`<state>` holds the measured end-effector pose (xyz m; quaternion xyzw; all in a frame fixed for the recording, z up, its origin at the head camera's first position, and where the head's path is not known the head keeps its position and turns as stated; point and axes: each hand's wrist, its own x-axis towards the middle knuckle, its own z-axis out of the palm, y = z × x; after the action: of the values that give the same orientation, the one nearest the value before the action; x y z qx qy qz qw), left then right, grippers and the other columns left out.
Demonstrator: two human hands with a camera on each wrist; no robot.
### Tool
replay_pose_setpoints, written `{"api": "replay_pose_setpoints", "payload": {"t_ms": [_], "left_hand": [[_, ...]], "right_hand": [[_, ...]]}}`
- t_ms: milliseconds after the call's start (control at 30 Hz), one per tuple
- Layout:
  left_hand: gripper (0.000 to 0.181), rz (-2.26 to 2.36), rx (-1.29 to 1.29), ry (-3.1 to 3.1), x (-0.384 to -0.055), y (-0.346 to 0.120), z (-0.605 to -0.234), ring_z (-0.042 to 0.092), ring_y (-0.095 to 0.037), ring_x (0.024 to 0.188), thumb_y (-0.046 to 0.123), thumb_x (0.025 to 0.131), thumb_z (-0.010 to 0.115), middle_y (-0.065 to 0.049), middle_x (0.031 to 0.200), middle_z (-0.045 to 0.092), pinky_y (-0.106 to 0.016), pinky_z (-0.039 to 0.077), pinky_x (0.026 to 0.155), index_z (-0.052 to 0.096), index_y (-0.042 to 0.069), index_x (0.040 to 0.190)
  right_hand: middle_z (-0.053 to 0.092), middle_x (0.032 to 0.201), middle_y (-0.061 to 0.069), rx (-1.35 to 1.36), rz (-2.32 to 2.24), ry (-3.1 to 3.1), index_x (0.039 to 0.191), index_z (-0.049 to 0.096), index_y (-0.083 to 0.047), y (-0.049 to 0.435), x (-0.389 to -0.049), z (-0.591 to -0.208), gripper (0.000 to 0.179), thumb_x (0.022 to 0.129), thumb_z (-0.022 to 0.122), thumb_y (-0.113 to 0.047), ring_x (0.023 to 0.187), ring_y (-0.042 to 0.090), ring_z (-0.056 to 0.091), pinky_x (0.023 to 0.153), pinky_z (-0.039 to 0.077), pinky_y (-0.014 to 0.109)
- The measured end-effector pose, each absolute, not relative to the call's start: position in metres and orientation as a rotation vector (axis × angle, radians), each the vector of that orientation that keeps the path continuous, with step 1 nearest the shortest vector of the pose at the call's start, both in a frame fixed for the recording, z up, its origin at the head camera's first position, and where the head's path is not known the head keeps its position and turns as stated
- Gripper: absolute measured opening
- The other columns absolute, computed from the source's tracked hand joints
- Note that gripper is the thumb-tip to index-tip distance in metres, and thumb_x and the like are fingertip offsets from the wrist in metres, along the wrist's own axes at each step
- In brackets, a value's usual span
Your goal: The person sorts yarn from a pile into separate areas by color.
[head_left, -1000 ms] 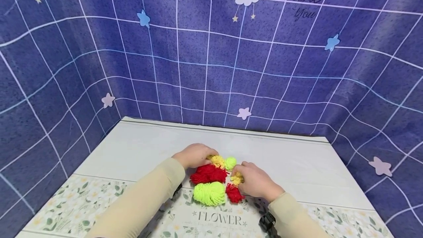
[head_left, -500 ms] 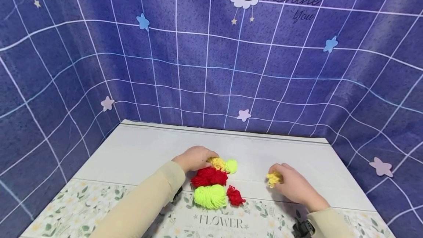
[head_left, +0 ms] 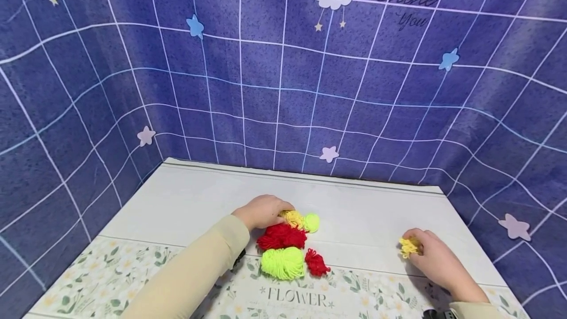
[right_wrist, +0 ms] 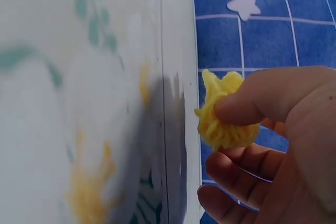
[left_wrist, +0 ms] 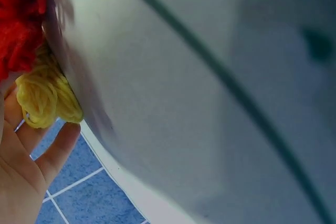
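Observation:
My right hand (head_left: 436, 257) pinches a small bundle of yellow yarn (head_left: 408, 247) over the right part of the table. In the right wrist view the thumb presses on this yellow bundle (right_wrist: 228, 124), with fingers behind it. Mid-table, my left hand (head_left: 265, 210) holds another yellow yarn bundle (head_left: 294, 219); the left wrist view has it (left_wrist: 44, 95) between thumb and fingers, partly hidden. A small neon-green yarn ball (head_left: 311, 222) lies just right of it. Nearer sit a large red yarn bundle (head_left: 281, 238), a large neon-green skein (head_left: 282, 263) and a small red bundle (head_left: 316, 263).
The white table (head_left: 199, 191) carries a flowered print with the word FLOWER (head_left: 302, 298) along its near side. A blue curtain (head_left: 266, 87) with grid lines and stars hangs behind and on both sides.
My right hand has carried the small yellow bundle from beside the small red one away to the right. My left hand stays at the other yellow bundle; the remaining yarn lies where it was.

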<state>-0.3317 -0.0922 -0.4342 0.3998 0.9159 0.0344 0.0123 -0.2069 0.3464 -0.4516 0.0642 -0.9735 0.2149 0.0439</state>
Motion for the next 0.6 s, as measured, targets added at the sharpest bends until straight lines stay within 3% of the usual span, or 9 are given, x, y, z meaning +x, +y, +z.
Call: {"api": "replay_pose_setpoints", "payload": {"t_ms": [367, 600], "left_hand": [[0.036, 0.092, 1.255, 2.857, -0.334, -0.093, -0.438, 0.066, -0.020, 0.110, 0.027, 0.096, 0.072, 0.003, 0.122, 0.070, -0.037, 0.050, 0.100, 0.069, 0.020, 0.131], [0.035, 0.073, 1.236, 2.868, -0.334, -0.090, -0.437, 0.066, -0.020, 0.110, 0.027, 0.095, 0.073, 0.004, 0.121, 0.071, -0.037, 0.050, 0.099, 0.069, 0.020, 0.129]], "right_hand": [[0.058, 0.101, 0.009, 0.117, 0.660, -2.989, 0.121, 0.062, -0.004, 0.360, -0.206, -0.458, 0.041, 0.081, 0.066, 0.002, 0.083, 0.019, 0.052, 0.071, 0.046, 0.040], [0.056, 0.095, 0.006, 0.156, 0.632, -2.946, 0.127, 0.063, -0.003, 0.361, -0.205, -0.461, 0.048, 0.080, 0.068, 0.000, 0.077, 0.018, 0.048, 0.066, 0.042, 0.038]]}}
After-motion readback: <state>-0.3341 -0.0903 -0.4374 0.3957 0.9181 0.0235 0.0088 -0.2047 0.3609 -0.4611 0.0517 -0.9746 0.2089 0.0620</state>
